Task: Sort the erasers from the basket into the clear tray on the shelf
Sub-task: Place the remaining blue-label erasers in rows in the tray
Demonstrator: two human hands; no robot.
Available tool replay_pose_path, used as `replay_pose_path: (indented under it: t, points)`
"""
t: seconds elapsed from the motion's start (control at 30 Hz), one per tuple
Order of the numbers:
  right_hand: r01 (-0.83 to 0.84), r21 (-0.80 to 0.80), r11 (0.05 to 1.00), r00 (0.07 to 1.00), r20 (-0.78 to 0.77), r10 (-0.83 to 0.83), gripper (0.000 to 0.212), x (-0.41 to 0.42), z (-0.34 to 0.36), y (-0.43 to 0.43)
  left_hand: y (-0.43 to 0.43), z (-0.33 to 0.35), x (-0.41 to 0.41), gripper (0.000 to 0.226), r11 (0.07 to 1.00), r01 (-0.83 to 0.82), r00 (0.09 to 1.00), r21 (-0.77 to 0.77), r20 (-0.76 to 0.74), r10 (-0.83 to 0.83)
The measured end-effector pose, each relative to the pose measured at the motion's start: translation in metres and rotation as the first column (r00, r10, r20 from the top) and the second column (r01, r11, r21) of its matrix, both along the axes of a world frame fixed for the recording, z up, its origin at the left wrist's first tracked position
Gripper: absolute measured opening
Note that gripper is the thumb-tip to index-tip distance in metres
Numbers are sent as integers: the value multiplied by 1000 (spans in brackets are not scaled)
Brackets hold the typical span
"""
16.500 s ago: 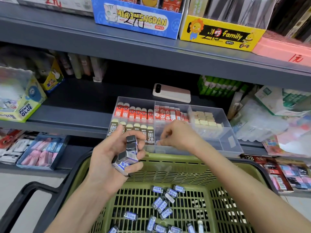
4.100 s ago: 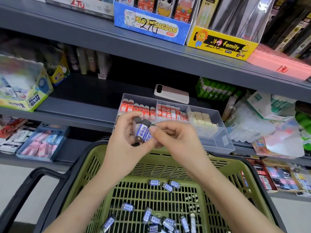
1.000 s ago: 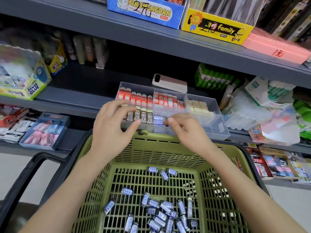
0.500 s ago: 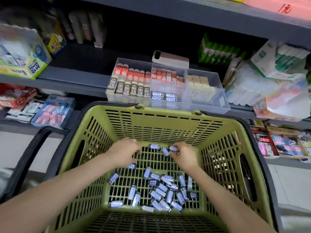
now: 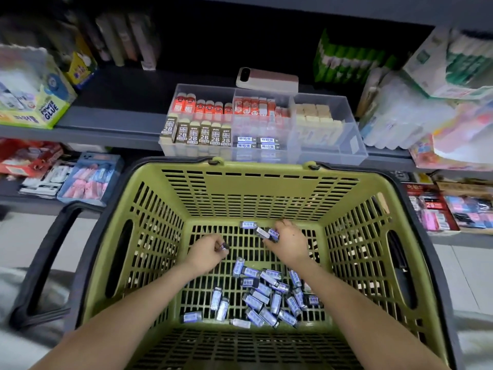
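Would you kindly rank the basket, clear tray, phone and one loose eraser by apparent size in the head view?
1. basket, though it is nearest the camera
2. clear tray
3. phone
4. eraser

Basket mouth: the basket [image 5: 261, 166] lay wide open to you from above.
Basket floor: erasers [image 5: 266, 297] crowded the near middle; the left grid lay bare.
Route up: the basket's far wall stood just before the clear tray [image 5: 357, 153].
Tray: the front of its right section had room.

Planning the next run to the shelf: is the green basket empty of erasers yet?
No, a pile of blue-labelled erasers lies on the slatted floor of the green basket.
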State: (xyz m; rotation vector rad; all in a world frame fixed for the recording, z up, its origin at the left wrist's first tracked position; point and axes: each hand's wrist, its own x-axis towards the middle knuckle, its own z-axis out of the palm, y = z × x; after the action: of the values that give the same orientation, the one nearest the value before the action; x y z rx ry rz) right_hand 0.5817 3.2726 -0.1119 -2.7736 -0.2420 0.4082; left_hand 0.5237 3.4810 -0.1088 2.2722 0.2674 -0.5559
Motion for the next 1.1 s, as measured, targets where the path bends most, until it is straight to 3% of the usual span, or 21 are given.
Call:
replay_pose_path:
  t: [0.03,0.07,0.13,0.23,0.3,0.4,0.47,0.53,0.6,0.63,0.7,0.83,1.0,1.1]
  points:
    - [31,57,998,999,-28,-29,39,-1,4,0,-6,4,2,6,954,-214,975,-208,-106,196]
    - [67,132,989,997,-49,-61,36,-2,8,1,-12,10,4,8,805,-440,894,-398,-275,353]
    - [108,283,953,993,-72,-91,26,-5,20,7,-22,18,9,12,413,-731,682,-543,-581,444]
    - [-56,338,939,996,-42,74,26,-13,40,19,-31,22,14,27,128,-823,562,-554,-759,329]
    - [-212,331,919,967,-68,247,36,-18,49,22,-35,24,15,43,37,-846,523,-533,-813,256]
    - [-160,447,880,952,-165,257,48,-21,55,12,-36,28,14,34,147,-823,567,-548,-792,227]
    - [-109,398,911,962,-188,197,47,-22,52,0,-36,26,11,25,229,-777,627,-586,-755,193]
    - [-235,152,960,938,-223,264,51,-25,43,-10,-34,21,8,20,468,-646,741,-603,-644,192]
    - [-368,-58,928,898,-282,338,60,-33,30,-17,-32,17,4,15,752,-393,887,-529,-433,159]
    - [-394,-111,913,891,-291,349,61,-37,23,-18,-31,13,3,16,845,-259,942,-469,-317,113]
    - [-394,-147,907,901,-254,351,51,-42,13,-19,-26,5,0,19,946,10,991,-324,-124,-53]
    - [-359,-116,926,923,-190,334,26,-39,10,-18,-19,-10,-5,25,958,272,962,-93,-14,-274]
    - [-352,-102,930,926,-179,331,35,-39,7,-22,-26,-17,-5,47,955,296,955,19,-19,-296]
    - [-408,-136,903,902,-214,375,46,-40,5,-21,-24,-18,-2,43,949,310,951,50,-11,-310]
